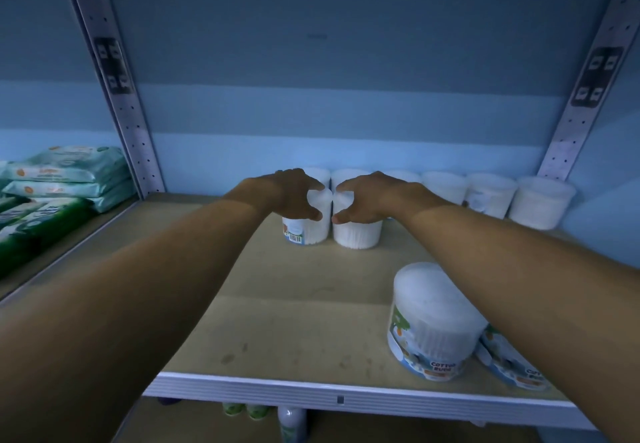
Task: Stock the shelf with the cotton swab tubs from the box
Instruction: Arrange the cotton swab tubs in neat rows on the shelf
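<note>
Two clear cotton swab tubs stand side by side in the middle of the shelf (277, 321). My left hand (294, 197) grips the top of the left tub (306, 231), which shows a barcode label. My right hand (363, 198) grips the top of the right tub (358, 235). Behind them a row of several tubs (491, 197) lines the back wall. Another tub (433, 325) stands near the front edge at right, with a second one (512, 363) partly hidden under my right forearm. The box is out of view.
Packs of wet wipes (65, 172) are stacked on the neighbouring shelf at left, past the perforated upright (128, 124). A second upright (585, 96) stands at right. Small bottles (291, 422) show on the shelf below, under the white front rail (346, 390).
</note>
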`<action>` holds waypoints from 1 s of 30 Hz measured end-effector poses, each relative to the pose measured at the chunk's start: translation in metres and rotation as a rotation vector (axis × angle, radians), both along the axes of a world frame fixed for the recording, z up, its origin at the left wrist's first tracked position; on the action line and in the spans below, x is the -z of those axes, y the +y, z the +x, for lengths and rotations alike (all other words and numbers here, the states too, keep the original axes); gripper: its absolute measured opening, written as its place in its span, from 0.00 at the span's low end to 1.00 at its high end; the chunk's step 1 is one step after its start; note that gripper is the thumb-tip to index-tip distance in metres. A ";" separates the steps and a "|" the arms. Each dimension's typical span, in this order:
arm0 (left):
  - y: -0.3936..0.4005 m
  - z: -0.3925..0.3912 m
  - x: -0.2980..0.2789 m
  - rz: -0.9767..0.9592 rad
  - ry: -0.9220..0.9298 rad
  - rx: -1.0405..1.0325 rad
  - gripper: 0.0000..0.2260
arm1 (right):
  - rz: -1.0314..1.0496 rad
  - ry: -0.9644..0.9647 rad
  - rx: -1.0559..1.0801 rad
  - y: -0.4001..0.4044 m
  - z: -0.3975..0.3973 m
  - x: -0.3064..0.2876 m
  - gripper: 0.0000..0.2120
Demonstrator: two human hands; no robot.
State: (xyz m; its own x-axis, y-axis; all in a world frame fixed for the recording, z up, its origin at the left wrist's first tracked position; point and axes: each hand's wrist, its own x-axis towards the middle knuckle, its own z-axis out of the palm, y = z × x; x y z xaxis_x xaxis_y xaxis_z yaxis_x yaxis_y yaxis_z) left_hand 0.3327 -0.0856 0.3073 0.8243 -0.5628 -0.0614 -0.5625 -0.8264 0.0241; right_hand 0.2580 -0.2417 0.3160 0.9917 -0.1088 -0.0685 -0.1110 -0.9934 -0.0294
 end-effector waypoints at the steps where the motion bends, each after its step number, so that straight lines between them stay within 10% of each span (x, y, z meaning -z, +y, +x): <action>1: -0.001 0.001 0.004 0.015 -0.016 -0.003 0.31 | -0.002 -0.016 -0.002 0.000 0.001 0.002 0.34; 30: 0.052 -0.075 0.002 0.037 0.006 -0.030 0.32 | -0.036 0.038 -0.011 0.053 -0.075 -0.006 0.30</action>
